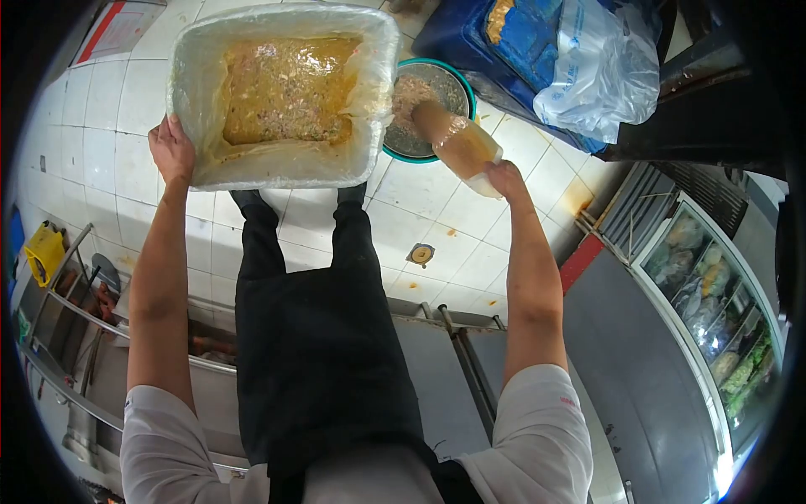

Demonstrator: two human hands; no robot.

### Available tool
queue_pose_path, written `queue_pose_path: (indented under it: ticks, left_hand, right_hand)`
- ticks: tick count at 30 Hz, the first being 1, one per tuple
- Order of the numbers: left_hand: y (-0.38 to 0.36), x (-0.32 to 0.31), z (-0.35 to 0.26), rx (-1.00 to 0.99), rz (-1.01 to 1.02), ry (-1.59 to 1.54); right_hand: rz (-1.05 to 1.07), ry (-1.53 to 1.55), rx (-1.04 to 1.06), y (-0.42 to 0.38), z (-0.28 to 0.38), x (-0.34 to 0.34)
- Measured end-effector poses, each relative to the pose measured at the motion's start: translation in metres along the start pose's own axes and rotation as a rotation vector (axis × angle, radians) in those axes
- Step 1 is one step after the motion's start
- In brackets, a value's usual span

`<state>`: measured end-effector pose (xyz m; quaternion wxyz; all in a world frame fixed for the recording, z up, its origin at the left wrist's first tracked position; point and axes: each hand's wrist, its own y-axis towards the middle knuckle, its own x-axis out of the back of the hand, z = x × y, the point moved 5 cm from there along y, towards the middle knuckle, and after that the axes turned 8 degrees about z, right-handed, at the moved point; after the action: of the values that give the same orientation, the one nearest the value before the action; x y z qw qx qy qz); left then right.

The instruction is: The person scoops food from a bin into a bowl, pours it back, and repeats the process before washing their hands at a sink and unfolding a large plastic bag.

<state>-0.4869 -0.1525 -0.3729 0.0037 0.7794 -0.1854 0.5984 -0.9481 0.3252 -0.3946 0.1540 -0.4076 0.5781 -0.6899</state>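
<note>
My left hand (172,149) grips the left side of a large bin (180,80) lined with clear plastic. Oily, yellow-brown liquid with small bits (290,88) lies in it. My right hand (505,180) is closed around one end of a clear plastic jug (470,153), tilted over a round green-rimmed basin (470,97). Brownish liquid shows in the jug and at its blurred far end. Soft brown scraps (411,94) lie in the basin's dark grey inside, partly hidden by the bin and the jug.
A blue bin (457,38) with a thin plastic bag (588,76) on it stands at upper right. White floor tiles (420,214) hold a round drain (421,254). A glass-fronted fridge (714,294) is on the right, a metal rack (84,315) on the left.
</note>
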Motion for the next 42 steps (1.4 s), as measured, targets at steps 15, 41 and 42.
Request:
queue_pose_path:
  ticks: [15, 41, 42]
  left_hand:
    - [-0.008, 0.011, -0.014, 0.001, -0.02, -0.109]
    - [-0.002, 0.011, -0.003, -0.011, -0.026, -0.247]
    - [-0.001, 0.011, -0.003, 0.004, -0.015, -0.263]
  right_hand:
    - [0.002, 0.346, -0.214, -0.002, 0.019, 0.031]
    - [-0.273, 0.744, -0.117, -0.182, 0.124, 0.134]
    - [-0.288, 0.777, -0.062, -0.202, 0.14, 0.149]
